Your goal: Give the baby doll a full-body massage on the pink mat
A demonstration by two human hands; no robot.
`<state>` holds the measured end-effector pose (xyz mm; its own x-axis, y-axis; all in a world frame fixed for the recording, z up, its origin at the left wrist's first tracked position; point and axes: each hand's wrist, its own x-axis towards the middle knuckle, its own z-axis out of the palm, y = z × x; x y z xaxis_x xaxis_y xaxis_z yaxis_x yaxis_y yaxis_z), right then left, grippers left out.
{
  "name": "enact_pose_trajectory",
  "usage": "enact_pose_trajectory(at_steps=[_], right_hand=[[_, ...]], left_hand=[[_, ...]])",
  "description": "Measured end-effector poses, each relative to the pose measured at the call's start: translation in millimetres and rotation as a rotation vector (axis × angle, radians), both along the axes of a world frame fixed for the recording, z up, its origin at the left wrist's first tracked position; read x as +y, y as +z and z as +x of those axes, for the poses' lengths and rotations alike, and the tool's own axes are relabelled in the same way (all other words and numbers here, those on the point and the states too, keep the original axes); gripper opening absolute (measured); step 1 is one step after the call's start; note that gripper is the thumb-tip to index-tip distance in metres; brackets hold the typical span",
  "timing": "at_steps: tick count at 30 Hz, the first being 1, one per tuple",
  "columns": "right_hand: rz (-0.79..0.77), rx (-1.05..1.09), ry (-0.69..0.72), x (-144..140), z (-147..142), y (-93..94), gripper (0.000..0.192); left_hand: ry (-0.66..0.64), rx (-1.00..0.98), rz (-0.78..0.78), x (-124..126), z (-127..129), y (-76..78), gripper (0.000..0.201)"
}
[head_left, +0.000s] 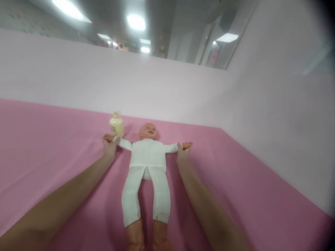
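A baby doll [148, 155] with a white cloth body lies on its back, head away from me and bare feet toward me. Both of its arms are stretched out sideways. My left hand [110, 147] is closed around the doll's wrist on the left side, the thumb on top near the cuff. On the other side my right hand [183, 154] grips the opposite wrist, with the doll's small hand sticking out past my fingers. Just beyond my left hand stands a pump bottle [116, 126] of pale yellow liquid, upright beside the doll's head.
A pink cover [65, 139] spreads under the doll. White walls [104, 83] rise behind it and along the right side. Above the back wall, a glass pane [157, 31] shows bright ceiling lights.
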<state>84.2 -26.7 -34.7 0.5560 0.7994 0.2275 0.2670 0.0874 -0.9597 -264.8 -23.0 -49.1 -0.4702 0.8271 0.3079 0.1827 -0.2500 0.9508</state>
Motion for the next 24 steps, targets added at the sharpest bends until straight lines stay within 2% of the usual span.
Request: enact_pose_trajectory(at_steps=[3,6,9,12,17,20,24], right_hand=[[0.026,-0.003,0.039,-3,0,1.0,0.083],[0.130,-0.015,0.099,-11,-3,5.8,0.080],[0.206,-0.083,0.158,-20,-9,12.1,0.076],[0.230,-0.313,0.277,-25,-18,15.2,0.071],[0.045,-0.789,0.491,-31,-33,16.4,0.054],[-0.004,-0.891,0.510,-32,-37,17.7,0.060],[-0.006,-0.918,0.525,-32,-37,16.0,0.061]], left_hand=[[-0.023,-0.147,-0.024,-1,3,3.4,0.076],[-0.075,-0.066,0.028,-3,3,4.8,0.071],[-0.114,0.104,0.114,-5,5,5.8,0.074],[-0.209,0.382,0.187,-7,12,7.7,0.071],[-0.377,0.877,0.185,-15,27,14.2,0.055],[-0.435,1.022,0.120,-20,34,17.5,0.051],[-0.457,1.060,0.118,-24,39,18.1,0.048]])
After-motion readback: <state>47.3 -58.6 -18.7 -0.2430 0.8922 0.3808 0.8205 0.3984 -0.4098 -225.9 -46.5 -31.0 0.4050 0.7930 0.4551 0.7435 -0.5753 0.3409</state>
